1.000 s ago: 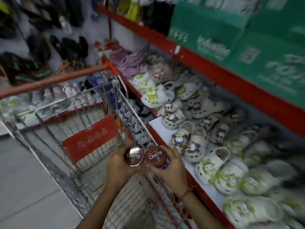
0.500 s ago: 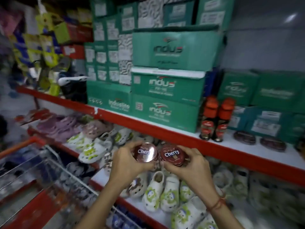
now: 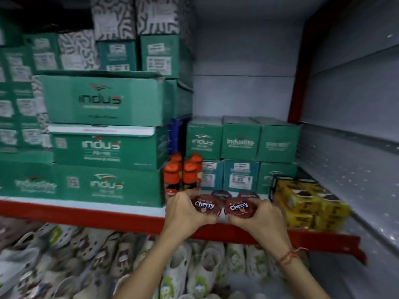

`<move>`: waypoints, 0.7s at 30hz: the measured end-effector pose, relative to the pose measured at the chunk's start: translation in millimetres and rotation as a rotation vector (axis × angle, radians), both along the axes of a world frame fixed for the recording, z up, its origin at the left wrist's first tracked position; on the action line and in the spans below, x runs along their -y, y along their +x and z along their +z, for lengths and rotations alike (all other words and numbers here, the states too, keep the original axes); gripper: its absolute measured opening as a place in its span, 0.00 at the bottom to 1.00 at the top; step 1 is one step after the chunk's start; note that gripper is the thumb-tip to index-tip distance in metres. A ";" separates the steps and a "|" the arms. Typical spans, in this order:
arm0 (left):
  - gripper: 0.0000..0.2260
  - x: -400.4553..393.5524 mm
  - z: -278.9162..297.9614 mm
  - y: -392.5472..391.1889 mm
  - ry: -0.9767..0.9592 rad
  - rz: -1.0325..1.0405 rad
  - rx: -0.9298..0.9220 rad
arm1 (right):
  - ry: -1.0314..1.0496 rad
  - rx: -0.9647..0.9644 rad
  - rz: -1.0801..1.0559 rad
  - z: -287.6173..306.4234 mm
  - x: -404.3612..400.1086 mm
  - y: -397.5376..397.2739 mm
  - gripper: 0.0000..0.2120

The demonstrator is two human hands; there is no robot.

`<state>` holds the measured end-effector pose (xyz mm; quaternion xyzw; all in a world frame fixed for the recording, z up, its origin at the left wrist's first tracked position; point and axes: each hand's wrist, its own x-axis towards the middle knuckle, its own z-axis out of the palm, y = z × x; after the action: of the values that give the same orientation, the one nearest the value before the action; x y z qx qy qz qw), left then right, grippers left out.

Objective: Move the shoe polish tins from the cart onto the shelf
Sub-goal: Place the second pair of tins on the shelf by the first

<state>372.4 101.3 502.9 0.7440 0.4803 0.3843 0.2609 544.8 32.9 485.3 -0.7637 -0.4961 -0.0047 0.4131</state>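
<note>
My left hand (image 3: 183, 214) grips a round dark-red polish tin (image 3: 205, 205) with "Cherry" on its lid. My right hand (image 3: 262, 219) grips a second such tin (image 3: 239, 207) right beside it. Both tins are held at the front edge of the white shelf with a red lip (image 3: 121, 221); whether they touch the shelf I cannot tell. Two more Cherry tins (image 3: 220, 194) (image 3: 247, 194) lie on the shelf just behind them. The cart is out of view.
Orange-capped polish bottles (image 3: 180, 175) stand just left of the tins. Green shoe boxes (image 3: 105, 147) are stacked to the left and smaller ones (image 3: 240, 141) behind. Yellow packs (image 3: 306, 201) sit to the right. White clogs (image 3: 194, 270) fill the shelf below.
My view swung from the cart up to the shelf. Both hands carried the two tins up and right, from over the cart to the shelf's front edge.
</note>
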 end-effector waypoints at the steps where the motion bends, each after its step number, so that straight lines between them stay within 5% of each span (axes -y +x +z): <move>1: 0.36 -4.3 0.0 13.8 -0.016 0.000 -0.023 | -0.022 0.016 -0.030 -0.3 -3.6 12.2 0.28; 5: 0.47 -22.9 -9.2 47.1 -0.081 0.023 -0.121 | -0.142 0.062 -0.134 -5.0 -18.8 41.8 0.24; 11: 0.48 -38.8 -18.0 66.4 -0.157 0.019 -0.161 | -0.242 0.062 -0.165 -13.1 -37.2 53.3 0.31; 18: 0.39 -32.2 -14.1 76.3 -0.118 -0.034 -0.228 | -0.344 0.108 -0.061 -18.9 -39.0 64.6 0.31; 21: 0.25 -34.7 -3.2 77.7 -0.049 -0.066 -0.230 | -0.224 0.173 0.073 -5.8 -39.4 68.6 0.26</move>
<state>450.1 136.0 499.7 0.7918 0.4916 0.2759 0.2348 613.4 72.4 479.5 -0.7833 -0.5546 0.0001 0.2809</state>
